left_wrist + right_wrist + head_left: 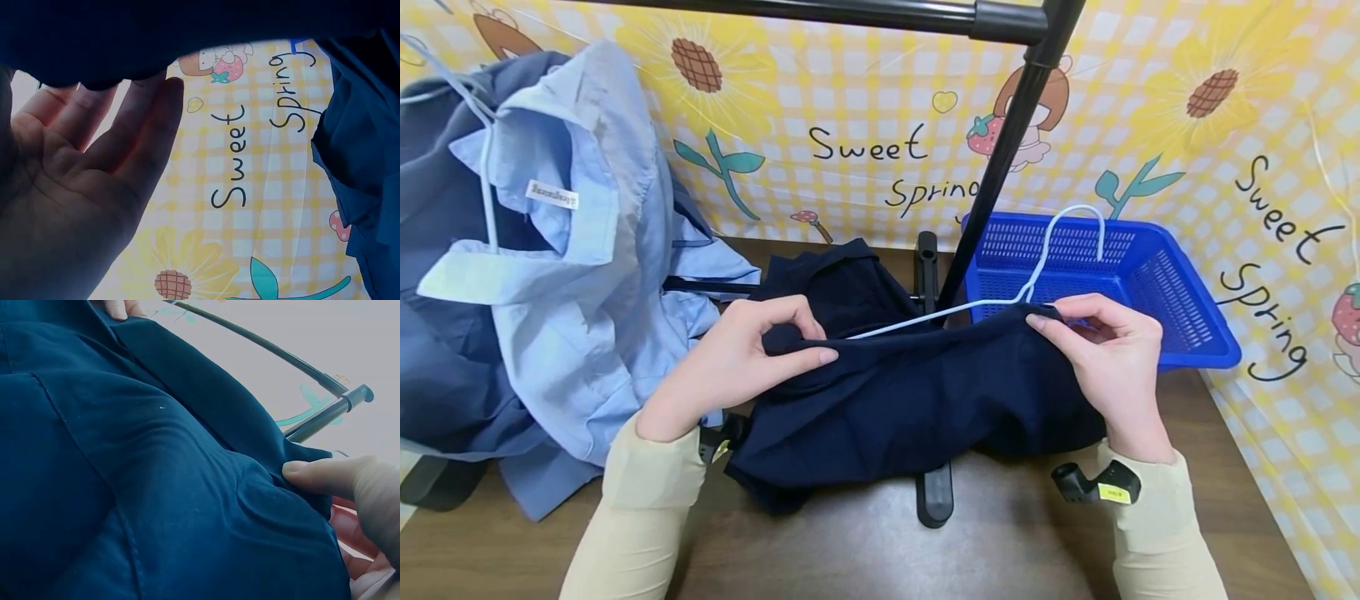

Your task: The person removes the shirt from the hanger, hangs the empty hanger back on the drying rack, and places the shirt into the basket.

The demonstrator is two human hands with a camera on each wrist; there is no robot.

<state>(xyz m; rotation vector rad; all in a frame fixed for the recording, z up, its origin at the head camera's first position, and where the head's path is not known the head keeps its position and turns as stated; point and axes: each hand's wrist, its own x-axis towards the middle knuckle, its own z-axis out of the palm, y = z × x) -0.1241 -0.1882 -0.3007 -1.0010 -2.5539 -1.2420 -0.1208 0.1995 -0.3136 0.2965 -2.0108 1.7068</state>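
Observation:
A dark navy garment (925,400) with stitched seams hangs folded between both hands, its top edge pulled nearly straight. My left hand (737,350) pinches that edge at its left part between thumb and fingers. At the other end, beside the hanger's neck, my right hand (1108,358) pinches the edge, thumb in front. Behind the cloth runs a light blue hanger (936,315); its hook sticks up past the edge, and its lower part is hidden. In the right wrist view, the right thumb (325,475) presses on a band of the cloth (212,394).
Light blue and greyish-blue shirts (617,275) hang at the left on another hanger (488,183). A black rack (1015,125) stands in front, its foot (935,496) on the brown wooden surface (1000,542). Behind the right hand is a blue basket (1195,292). A yellow checked sheet (865,83) covers the back.

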